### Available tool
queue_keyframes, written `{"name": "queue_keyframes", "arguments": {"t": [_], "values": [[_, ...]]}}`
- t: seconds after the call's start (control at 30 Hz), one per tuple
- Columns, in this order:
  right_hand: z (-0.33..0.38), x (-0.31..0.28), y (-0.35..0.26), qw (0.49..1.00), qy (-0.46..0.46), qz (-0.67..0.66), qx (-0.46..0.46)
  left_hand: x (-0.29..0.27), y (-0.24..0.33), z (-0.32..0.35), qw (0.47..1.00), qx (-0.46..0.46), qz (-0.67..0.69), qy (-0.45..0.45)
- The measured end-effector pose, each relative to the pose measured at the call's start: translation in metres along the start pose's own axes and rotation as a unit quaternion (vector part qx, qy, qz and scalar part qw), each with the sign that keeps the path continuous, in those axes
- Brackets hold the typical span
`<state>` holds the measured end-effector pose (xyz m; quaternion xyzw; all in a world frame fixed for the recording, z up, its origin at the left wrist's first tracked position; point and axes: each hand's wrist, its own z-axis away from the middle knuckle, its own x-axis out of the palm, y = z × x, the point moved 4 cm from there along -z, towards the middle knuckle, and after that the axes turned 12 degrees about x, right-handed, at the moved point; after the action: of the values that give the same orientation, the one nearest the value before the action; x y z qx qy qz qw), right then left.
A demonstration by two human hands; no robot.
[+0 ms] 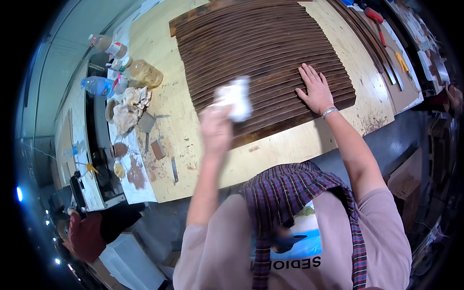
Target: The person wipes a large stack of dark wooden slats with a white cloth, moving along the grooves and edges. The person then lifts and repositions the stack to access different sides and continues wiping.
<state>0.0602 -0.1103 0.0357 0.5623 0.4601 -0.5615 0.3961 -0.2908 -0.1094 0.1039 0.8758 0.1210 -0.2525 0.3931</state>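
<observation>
A dark brown ribbed wooden panel [256,48] lies on the pale work table in front of me, its grooves running roughly left to right. My left hand [216,126], blurred by motion, grips a white cloth [237,99] at the panel's near left part. Whether the cloth touches the wood is hard to tell through the blur. Farther right, my right hand [317,92] rests flat on the ribs near the panel's right end, fingers stretched out and holding nothing. A bracelet [330,111] circles that wrist.
Several plastic bottles [99,86], a jug of yellowish liquid [145,73] and a stained rag [130,108] crowd the table's left side. Nearer lie a putty knife [147,124] and a small brown block [157,150]. At far right are dark strips and a red mallet [374,15]. Another person [89,234] is at lower left.
</observation>
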Motion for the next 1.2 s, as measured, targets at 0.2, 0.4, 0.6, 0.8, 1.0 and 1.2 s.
{"name": "queue_keyframes", "arguments": {"t": [0.2,0.4,0.6,0.8,1.0,1.2], "values": [[-0.001,0.003,0.001,1.000,-0.004,-0.005,0.000,0.041,0.016,0.029,0.966,0.132,-0.093,-0.204],[-0.002,0.007,-0.001,1.000,-0.011,-0.008,0.002,-0.123,-0.078,0.109,0.979,-0.056,-0.195,-0.029],[0.013,-0.011,-0.017,0.997,0.003,-0.050,-0.062,-0.022,0.025,0.044,0.989,0.085,-0.119,-0.020],[0.057,-0.007,-0.047,0.985,-0.050,-0.032,-0.164,0.034,0.023,0.062,0.962,0.138,-0.165,-0.171],[0.058,-0.011,-0.048,0.984,-0.015,-0.061,-0.166,-0.129,-0.067,0.149,0.960,-0.059,-0.275,0.002],[0.058,-0.019,-0.069,0.949,-0.045,-0.300,-0.084,-0.048,0.017,0.039,0.996,-0.049,-0.077,-0.003]]}}
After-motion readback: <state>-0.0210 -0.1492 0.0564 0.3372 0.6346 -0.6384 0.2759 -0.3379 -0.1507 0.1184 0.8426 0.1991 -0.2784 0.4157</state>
